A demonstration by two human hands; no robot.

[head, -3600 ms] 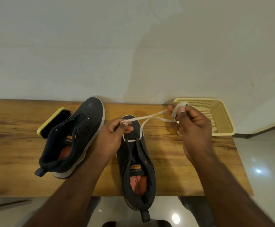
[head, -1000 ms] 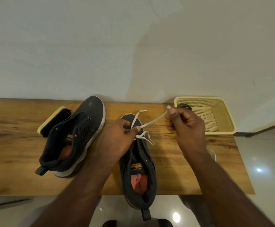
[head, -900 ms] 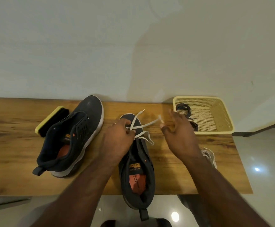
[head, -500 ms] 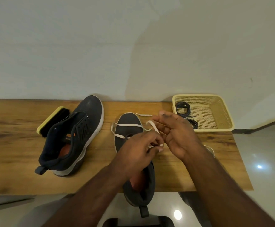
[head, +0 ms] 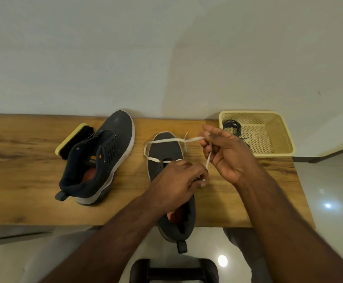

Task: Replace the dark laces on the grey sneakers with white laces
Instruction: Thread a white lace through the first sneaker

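Lacing the near grey sneaker (head: 166,156) at the desk (head: 23,176) edge, heel overhanging; left hand (head: 178,180) pinching the white lace (head: 164,141) tip, right hand (head: 227,154) gripping its slack. Risk of a skipped eyelet or uneven ends from loose slack. Second sneaker (head: 103,156) unlaced; dark laces (head: 232,126) in the basket (head: 285,135).

sneakers: two, one (head: 102,152) near the tabletop's (head: 23,180) left, one (head: 164,149) in the middle
white lace (head: 166,140): one
brush (head: 75,140): one
basket (head: 276,148): one
dark laces (head: 233,126): one bundle
hands: two, left (head: 178,181), right (head: 228,154)
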